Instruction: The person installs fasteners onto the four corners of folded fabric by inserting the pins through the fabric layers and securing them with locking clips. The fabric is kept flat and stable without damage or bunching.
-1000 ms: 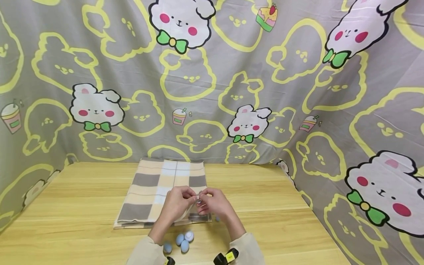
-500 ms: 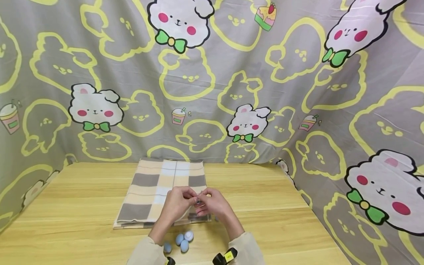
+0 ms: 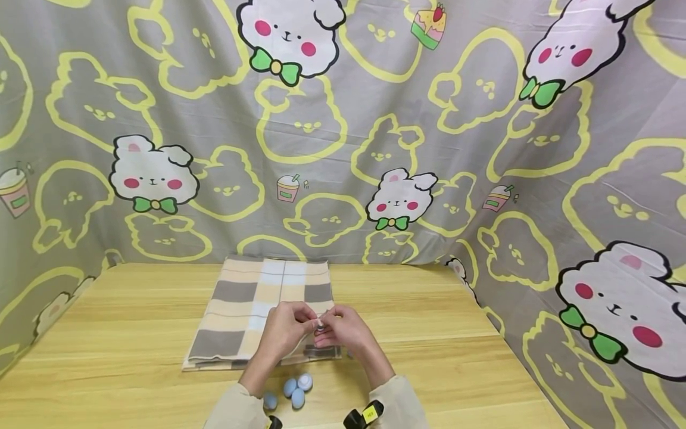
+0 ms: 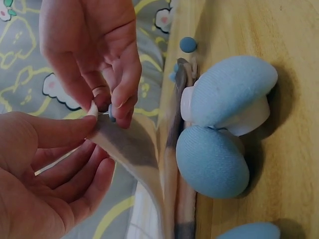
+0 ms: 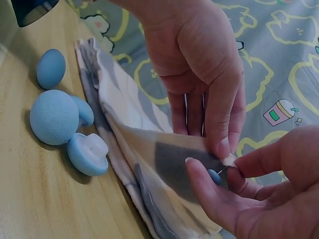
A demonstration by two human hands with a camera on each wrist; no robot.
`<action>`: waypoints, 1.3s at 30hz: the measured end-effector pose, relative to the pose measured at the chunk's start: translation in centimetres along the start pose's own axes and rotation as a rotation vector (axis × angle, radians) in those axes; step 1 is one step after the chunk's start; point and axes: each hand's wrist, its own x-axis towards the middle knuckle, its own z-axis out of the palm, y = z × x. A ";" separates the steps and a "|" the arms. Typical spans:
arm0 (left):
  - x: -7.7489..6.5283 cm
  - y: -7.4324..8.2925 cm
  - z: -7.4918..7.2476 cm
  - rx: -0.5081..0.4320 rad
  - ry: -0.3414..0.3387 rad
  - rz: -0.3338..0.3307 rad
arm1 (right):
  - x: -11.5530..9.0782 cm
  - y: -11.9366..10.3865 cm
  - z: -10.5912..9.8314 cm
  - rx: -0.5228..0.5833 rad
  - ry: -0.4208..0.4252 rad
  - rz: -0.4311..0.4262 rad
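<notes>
A folded plaid blanket in beige, grey and white lies on the table. My left hand pinches a lifted corner of it between thumb and forefinger, as the left wrist view shows up close. Facing it, my right hand pinches a small pin with a blue round head; its thin metal shaft points at the cloth corner. The right fingertips meet the left ones at that corner. On the near side sit several blue mushroom-shaped clips with fabric-textured caps and white stems, one upturned with its stem showing.
Two more small blue round heads, one a loose piece, lie beyond the blanket's edge on the wooden table. A grey curtain with rabbit prints hangs behind and at the sides. A black device is strapped on each wrist.
Both hands stay at the blanket corner. The right fingers shift very slightly around the pin, and the head view drifts a little. The clips stay where they were.
</notes>
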 end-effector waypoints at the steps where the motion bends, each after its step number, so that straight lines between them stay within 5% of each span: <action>1: 0.0 0.0 0.0 -0.003 0.000 -0.008 | 0.0 0.0 0.0 0.006 0.001 -0.002; 13: 0.1 0.3 0.1 0.007 -0.003 0.003 | 0.1 0.1 0.2 0.043 0.058 -0.012; 21: 0.1 0.2 -0.1 0.015 0.019 -0.015 | 0.1 0.3 -0.1 0.075 0.017 -0.015; 31: 0.1 0.1 -0.2 0.002 0.010 -0.004 | 0.0 0.0 -0.5 -0.036 0.018 -0.029; 39: 0.0 0.4 -0.1 0.041 -0.022 0.005 | 0.1 0.1 -0.4 -0.002 0.028 -0.024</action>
